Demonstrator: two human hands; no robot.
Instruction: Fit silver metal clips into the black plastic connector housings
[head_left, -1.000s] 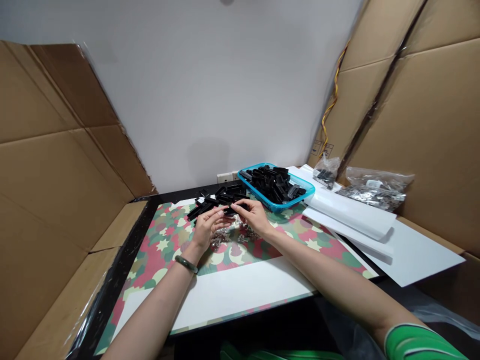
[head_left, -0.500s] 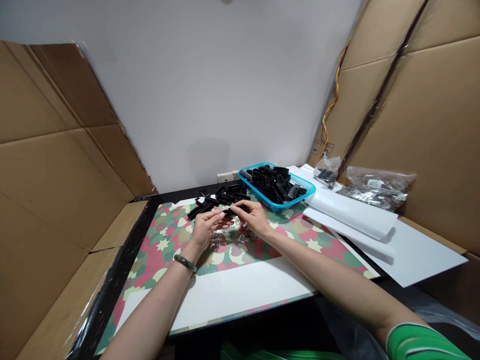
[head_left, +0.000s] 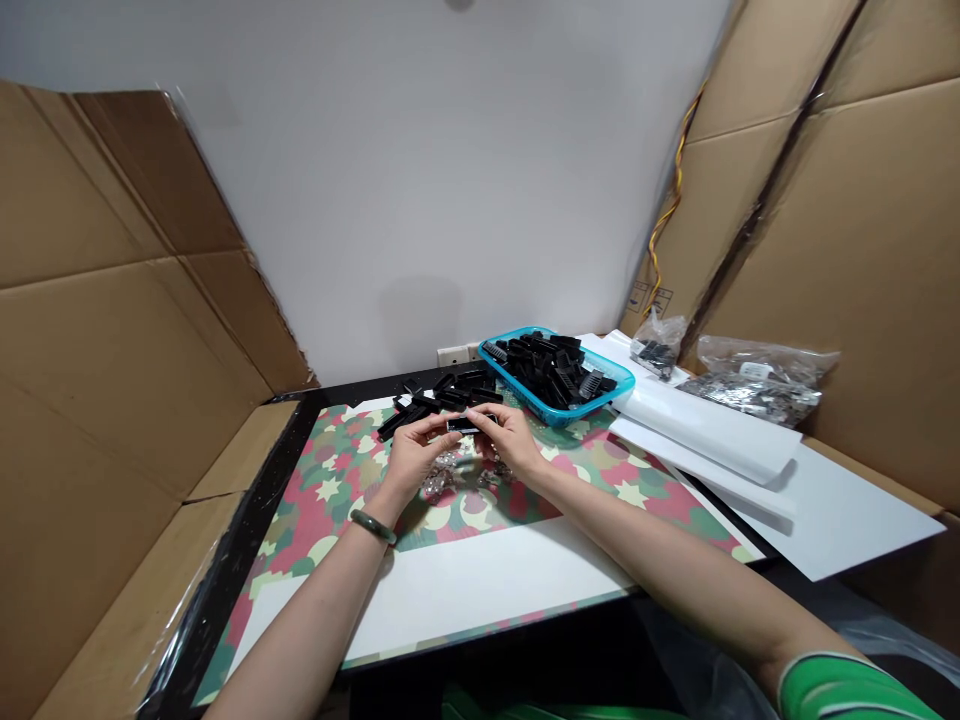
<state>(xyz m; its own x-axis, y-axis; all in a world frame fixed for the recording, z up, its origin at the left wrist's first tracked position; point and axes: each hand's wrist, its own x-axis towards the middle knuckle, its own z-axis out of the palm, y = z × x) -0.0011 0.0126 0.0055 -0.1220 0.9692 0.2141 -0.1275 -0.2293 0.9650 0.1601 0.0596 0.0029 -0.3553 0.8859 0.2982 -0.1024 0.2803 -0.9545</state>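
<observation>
My left hand (head_left: pixel 414 458) and my right hand (head_left: pixel 506 437) meet above the camouflage-patterned mat (head_left: pixel 600 475), both pinching one small black plastic part (head_left: pixel 463 425) between their fingertips. A green bangle (head_left: pixel 373 527) sits on my left wrist. Under the hands lies a small heap of shiny metal pieces (head_left: pixel 457 472). Just behind the hands is a loose pile of black plastic parts (head_left: pixel 439 398).
A turquoise basket (head_left: pixel 556 372) full of black parts stands at the back right. White sheets (head_left: pixel 720 440) lie to the right, with two clear bags (head_left: pixel 757 380) of small parts. Cardboard walls (head_left: pixel 105 330) enclose both sides. A white board (head_left: pixel 480 590) lies near the front edge.
The hands have lifted the black part slightly and turned it, so a pale face now shows. The view has shifted a little; the arms stay in place.
</observation>
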